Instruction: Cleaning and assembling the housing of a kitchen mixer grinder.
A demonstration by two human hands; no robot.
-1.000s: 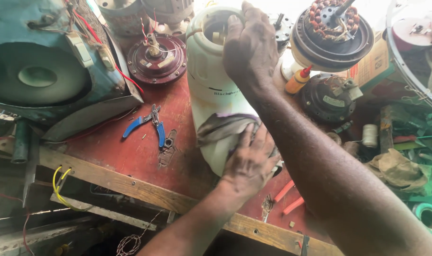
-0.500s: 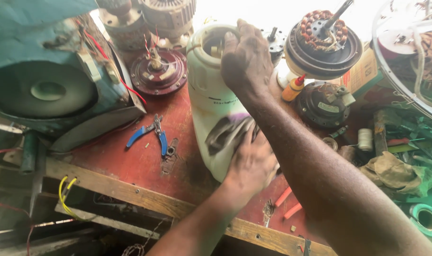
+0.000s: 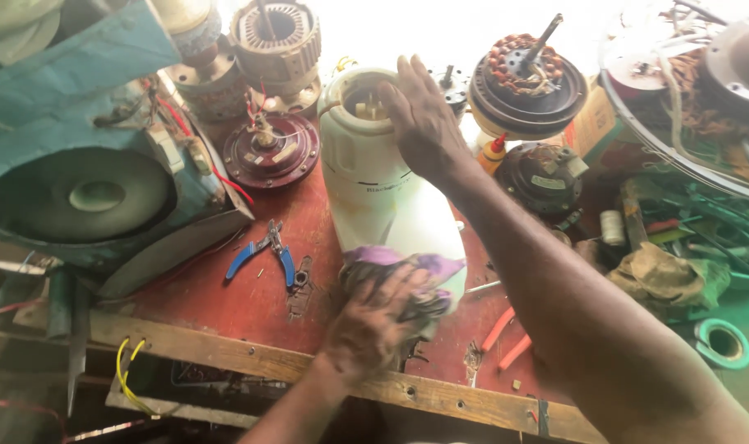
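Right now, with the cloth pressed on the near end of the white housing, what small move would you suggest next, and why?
Probably draw the cloth along the white housing toward the far end. The left hand presses it only on the near end, while the right hand steadies the open top.

We see everything from a single head-worn camera, looking steeply down and forward over a red workbench (image 3: 226, 304). It sits close: our forearms fill the near right, the bench's wooden edge (image 3: 251, 358) runs along the near side, and the far side washes out in bright light.
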